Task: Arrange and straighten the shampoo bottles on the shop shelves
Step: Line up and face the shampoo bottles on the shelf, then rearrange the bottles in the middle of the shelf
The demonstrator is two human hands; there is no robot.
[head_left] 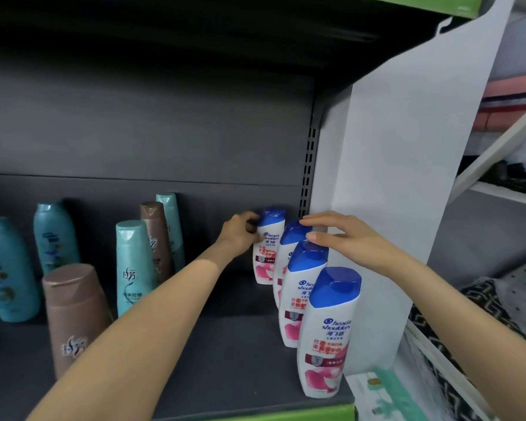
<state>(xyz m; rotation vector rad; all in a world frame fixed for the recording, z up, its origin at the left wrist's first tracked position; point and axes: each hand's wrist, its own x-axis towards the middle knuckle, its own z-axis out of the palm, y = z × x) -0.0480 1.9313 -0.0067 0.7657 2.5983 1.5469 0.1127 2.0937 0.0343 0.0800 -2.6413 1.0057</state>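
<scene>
Teal and brown bottles [131, 265]: left of frame, loosely grouped, untouched.
Left hand [240, 235]: centre; we curl our fingers round the rearmost white bottle [268, 247] to square it.
Right hand [343, 238]: spread, fingertips resting on the blue caps [307, 256], steadying the row.
Shelf [225, 360]: white row runs centre to lower right.

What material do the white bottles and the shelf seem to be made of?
White bottles: probably plastic, glossy, with moulded blue caps and a soft sheen on the body. Shelf: likely painted metal, matt dark grey; the slotted upright at its back suggests steel shelving.
</scene>
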